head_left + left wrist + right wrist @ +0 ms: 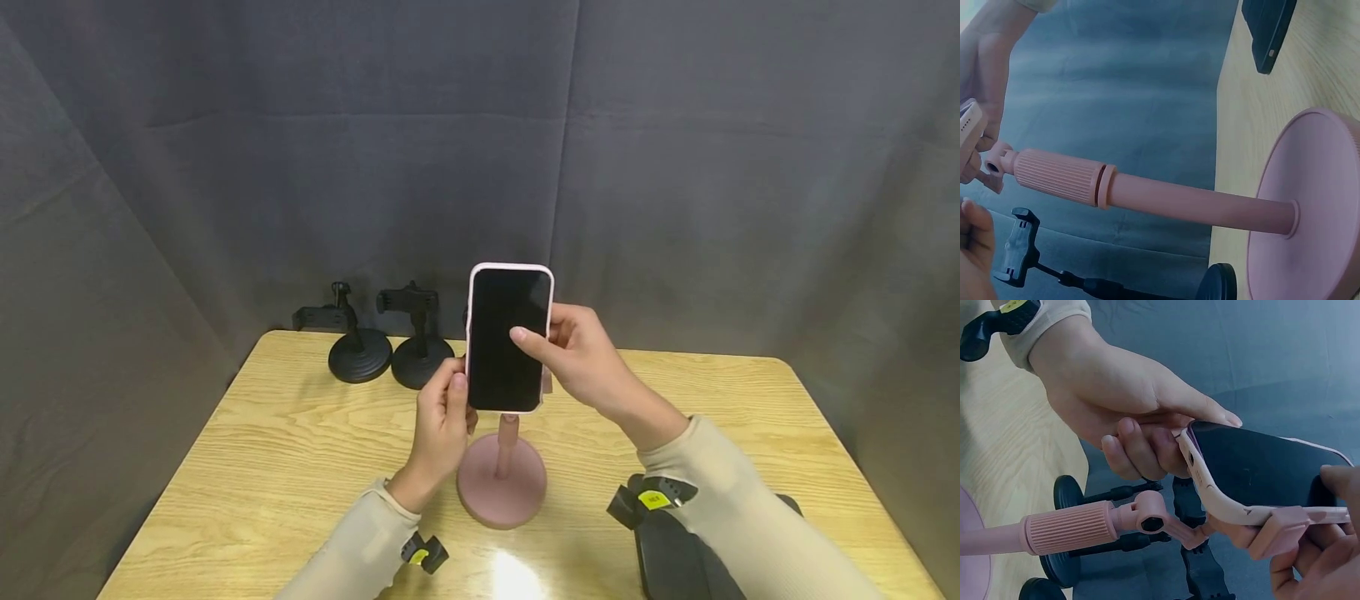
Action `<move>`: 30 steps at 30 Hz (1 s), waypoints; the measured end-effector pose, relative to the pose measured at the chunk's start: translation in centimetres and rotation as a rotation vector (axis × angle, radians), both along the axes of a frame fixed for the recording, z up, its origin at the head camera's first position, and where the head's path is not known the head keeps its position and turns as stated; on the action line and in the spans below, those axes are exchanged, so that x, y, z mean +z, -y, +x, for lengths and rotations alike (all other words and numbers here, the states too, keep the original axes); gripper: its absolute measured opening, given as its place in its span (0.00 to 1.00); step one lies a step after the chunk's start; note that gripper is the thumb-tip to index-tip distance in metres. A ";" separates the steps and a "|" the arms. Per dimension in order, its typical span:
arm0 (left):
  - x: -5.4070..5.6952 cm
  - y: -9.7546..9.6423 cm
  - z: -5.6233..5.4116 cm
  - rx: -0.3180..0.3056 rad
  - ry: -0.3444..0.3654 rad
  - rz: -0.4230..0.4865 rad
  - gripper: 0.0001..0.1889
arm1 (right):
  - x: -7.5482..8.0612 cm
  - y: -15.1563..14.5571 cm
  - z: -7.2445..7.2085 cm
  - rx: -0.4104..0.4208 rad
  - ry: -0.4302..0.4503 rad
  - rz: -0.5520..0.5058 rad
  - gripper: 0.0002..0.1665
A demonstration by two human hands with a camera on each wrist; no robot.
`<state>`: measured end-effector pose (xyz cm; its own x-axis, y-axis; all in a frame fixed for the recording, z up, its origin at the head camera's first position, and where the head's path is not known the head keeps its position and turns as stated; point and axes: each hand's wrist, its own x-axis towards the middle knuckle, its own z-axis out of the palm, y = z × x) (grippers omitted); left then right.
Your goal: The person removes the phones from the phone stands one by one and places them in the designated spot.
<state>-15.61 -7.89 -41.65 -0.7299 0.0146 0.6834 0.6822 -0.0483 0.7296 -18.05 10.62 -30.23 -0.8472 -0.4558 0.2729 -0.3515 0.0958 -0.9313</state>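
Note:
A smartphone (495, 350) in a pale pink case faces me, upright in the head view, at the top of a pink phone stand (501, 492). The stand's holder (1282, 532) hooks over one long edge of the case in the right wrist view. My left hand (441, 417) grips the phone's lower left side, its thumb along the edge and fingers curled at the corner. From the other side my right hand (592, 362) pinches it, thumb on the dark screen and fingers behind. The ribbed collar (1060, 177) and upright post show in the left wrist view.
Black phone stands (360, 354) (420, 358) with round bases stand at the table's back left, one more partly behind the phone. A flat black object (671, 550) lies at the front right under my right forearm. Grey curtains (675, 167) surround the wooden table (300, 483).

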 end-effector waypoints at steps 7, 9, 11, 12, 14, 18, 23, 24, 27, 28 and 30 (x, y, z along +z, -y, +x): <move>0.2 0.3 0.2 0.008 0.046 -0.024 0.15 | -0.2 0.0 0.2 0.002 -0.047 0.002 0.13; 0.3 0.4 0.1 0.005 0.045 -0.031 0.16 | -0.4 0.0 0.2 0.009 -0.068 -0.013 0.12; 0.3 0.5 0.1 -0.003 0.045 -0.031 0.17 | -0.6 -0.1 0.2 0.018 -0.090 -0.032 0.13; 0.3 0.5 0.1 -0.007 0.043 -0.031 0.17 | -0.7 -0.1 0.3 0.020 -0.101 -0.038 0.13; 0.3 0.6 0.1 -0.016 0.043 -0.030 0.17 | -0.8 -0.1 0.4 0.021 -0.116 -0.048 0.13; 0.4 0.7 0.2 -0.040 0.049 -0.025 0.19 | -1.0 0.0 0.6 0.011 -0.131 -0.045 0.13; 0.5 0.8 0.2 -0.070 0.051 -0.016 0.19 | -1.2 -0.1 0.7 -0.004 -0.161 -0.034 0.12; 0.5 0.8 0.2 -0.075 0.051 -0.015 0.19 | -1.2 -0.1 0.7 -0.004 -0.167 -0.041 0.12; 0.5 0.9 0.1 -0.097 0.053 -0.010 0.19 | -1.3 0.0 0.6 -0.008 -0.182 -0.070 0.12; 0.5 0.9 0.1 -0.103 0.054 -0.007 0.19 | -1.3 0.0 0.6 -0.008 -0.182 -0.082 0.12; 0.5 0.9 0.0 -0.104 0.053 -0.005 0.19 | -1.4 0.0 0.6 -0.006 -0.171 -0.103 0.12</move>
<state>-15.59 -8.81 -41.16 -0.7594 0.0956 0.6436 0.6341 -0.1133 0.7649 -17.49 10.57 -31.61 -0.7872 -0.4128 0.4581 -0.5051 0.0054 -0.8631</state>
